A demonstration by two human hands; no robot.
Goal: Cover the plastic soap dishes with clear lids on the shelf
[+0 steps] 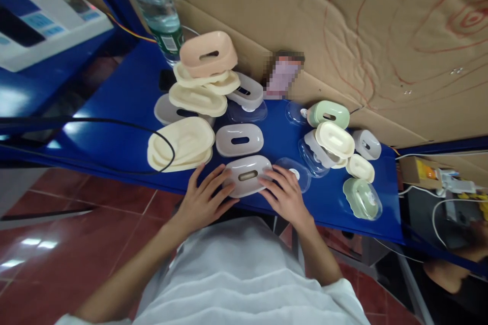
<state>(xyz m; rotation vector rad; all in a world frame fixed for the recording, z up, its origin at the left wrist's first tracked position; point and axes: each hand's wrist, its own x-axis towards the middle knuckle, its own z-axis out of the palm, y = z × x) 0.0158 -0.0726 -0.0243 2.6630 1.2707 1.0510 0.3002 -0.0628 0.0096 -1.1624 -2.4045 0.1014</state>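
I have both hands on one grey slotted cover (247, 189), held between them at the near edge of the blue table (280, 129): the left hand (204, 200) grasps its left end, the right hand (285, 195) its right end, fingers spread along the rim. Whether it is lifted or resting on the edge, I can't tell from here.

I judge the work partway along. Cream shows through the slot in my grip, so I take it that a cream piece already sits beneath. Just beyond the grip, a second grey cover (239, 149) shows only blue through its slot; I count that one as not yet paired.

Plenty looks left over. Just left of the grip lie overlapping cream trays (181, 139); farther beyond them, a peach cover (208, 63) tops more cream trays (197, 99), all loosely piled. Beside the right hand, partly behind its fingers, is a clear lid (302, 177), apart from any cover. Farther right of the grip stand a mixed cluster with a green cover (337, 110) and, nearer me, a green piece (354, 193) with clear plastic against it, perhaps further along, though I can't see how they join.
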